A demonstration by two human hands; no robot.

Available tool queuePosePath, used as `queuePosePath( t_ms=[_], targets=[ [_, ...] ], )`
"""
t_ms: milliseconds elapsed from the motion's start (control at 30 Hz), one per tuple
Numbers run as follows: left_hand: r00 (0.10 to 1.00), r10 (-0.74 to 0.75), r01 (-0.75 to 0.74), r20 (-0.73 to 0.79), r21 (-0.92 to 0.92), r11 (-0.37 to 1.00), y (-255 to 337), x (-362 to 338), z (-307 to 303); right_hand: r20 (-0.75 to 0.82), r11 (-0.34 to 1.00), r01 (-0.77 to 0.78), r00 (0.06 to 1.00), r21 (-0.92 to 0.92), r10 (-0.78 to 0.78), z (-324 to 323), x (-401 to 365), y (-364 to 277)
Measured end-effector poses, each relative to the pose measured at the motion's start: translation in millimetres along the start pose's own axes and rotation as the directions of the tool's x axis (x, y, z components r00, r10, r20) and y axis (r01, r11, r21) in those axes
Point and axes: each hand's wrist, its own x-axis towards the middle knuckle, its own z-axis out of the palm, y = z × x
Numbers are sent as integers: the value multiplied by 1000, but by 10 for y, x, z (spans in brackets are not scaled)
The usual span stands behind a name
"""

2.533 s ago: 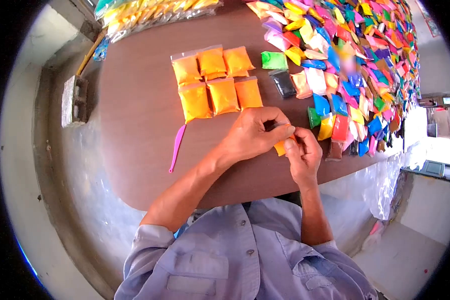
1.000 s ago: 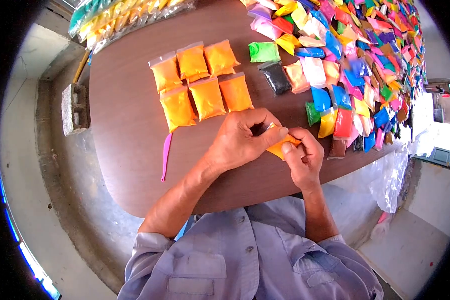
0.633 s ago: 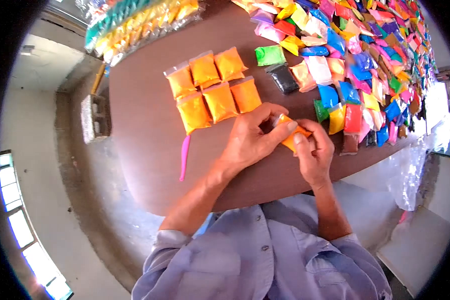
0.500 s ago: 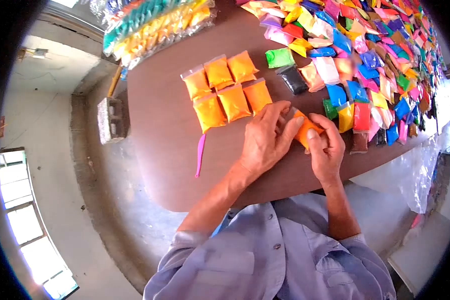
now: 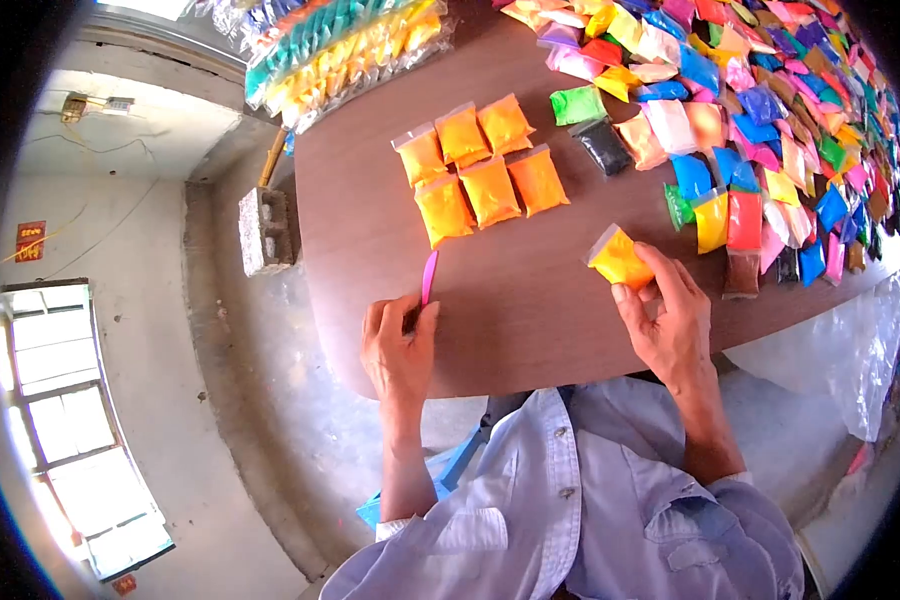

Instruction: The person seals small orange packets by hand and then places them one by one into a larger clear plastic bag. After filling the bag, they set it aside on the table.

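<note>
My left hand [image 5: 400,345] is closed around the lower part of a slim pink plastic stick [image 5: 430,277]; its upper end points up past the thumb. My right hand [image 5: 673,318] pinches a small clear bag of yellow-orange material [image 5: 620,258] at its right side, thumb below and index finger above. Between and beyond the hands, several similar orange bags [image 5: 491,192] lie flat in two rows on the brown table [image 5: 530,320]. The stick's lower end is hidden by my fingers.
A large heap of small colourful bags [image 5: 770,130] covers the table's right side. Near it lie a green bag [image 5: 577,104] and a black bag [image 5: 603,146]. Long clear packs of yellow and teal pieces [image 5: 350,60] sit at the far left edge. A concrete block [image 5: 263,232] stands beyond the table.
My left hand has left the orange bag and moved left to the pink stick. My right hand now holds the bag alone, slightly further right. The view has shifted a little.
</note>
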Motion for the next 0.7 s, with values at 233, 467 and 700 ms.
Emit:
queuePosePath(
  t_ms=[233,467,700],
  targets=[
    [973,181,-210,142,222,952,2,127,-86,128,980,19,992,-196,6,-176,-127,8],
    [929,240,-325,281,313,892,11,118,-144,-58,975,184,980,-122,-192,-98,-169,159],
    [923,227,-323,311,304,897,90,74,-141,20,971,230,973,-63,-230,-128,-140,189]
  ],
)
